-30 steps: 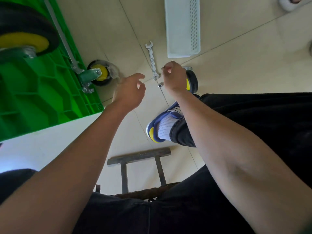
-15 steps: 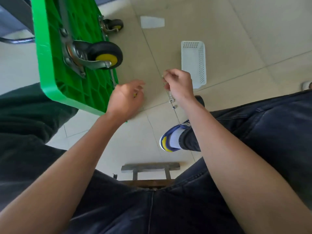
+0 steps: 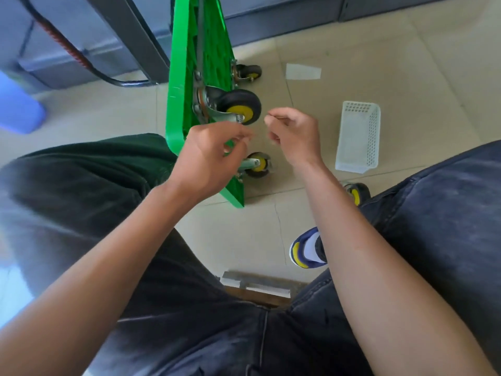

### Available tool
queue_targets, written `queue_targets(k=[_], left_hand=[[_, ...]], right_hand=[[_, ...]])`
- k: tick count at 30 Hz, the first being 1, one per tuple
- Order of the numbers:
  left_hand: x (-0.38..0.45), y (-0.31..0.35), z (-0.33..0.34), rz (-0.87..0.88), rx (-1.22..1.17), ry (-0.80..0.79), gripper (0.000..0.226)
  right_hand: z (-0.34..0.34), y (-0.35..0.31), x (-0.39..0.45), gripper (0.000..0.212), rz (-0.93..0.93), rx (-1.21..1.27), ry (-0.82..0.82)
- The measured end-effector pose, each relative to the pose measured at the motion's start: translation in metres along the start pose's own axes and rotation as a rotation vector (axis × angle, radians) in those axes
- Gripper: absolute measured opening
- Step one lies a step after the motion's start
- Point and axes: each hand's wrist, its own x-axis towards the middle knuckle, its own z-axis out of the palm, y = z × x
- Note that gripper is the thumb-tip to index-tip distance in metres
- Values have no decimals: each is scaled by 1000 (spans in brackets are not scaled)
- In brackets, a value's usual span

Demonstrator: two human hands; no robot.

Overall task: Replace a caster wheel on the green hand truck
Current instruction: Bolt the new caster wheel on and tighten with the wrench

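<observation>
Green plastic fills the left of the scene: the green hand truck [image 3: 184, 77] stands tipped on its edge on the floor, its underside facing right, with a mounted caster wheel [image 3: 240, 107] near the middle, another caster [image 3: 256, 165] lower down and a third [image 3: 248, 72] at the far end. The left hand [image 3: 208, 158] hovers just in front of the deck, fingers curled with thumb and forefinger drawn together — whether a small fastener sits between them cannot be told. The right hand [image 3: 294, 134], just right of the middle caster, is likewise loosely curled, fingertips pinched as if on something tiny; nothing is clearly visible in it. Judged from this, the step is fitting or loosening hardware at the bracket; steadying the bracket with one hand while the other turns would help. Further right, a white perforated basket [image 3: 357, 137] lies on the floor — it appears empty. A loose caster wheel [image 3: 356, 192] sits near the person's knee.
</observation>
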Motion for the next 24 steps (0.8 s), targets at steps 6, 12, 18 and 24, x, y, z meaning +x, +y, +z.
queue_targets(k=[6, 12, 18, 24], left_hand=[[22, -8, -39, 45, 115, 112, 19], [38, -44, -51, -147, 276, 42, 27], [42, -53, -45, -389, 205, -44, 41], [64, -58, -44, -483, 150, -34, 42]], right_hand=[[31, -12, -4, 16, -14, -1, -92], [63, -3, -2, 12, -25, -51, -102], [80, 4, 1, 10, -67, -94, -81], [90, 12, 3, 13, -95, -133, -64]])
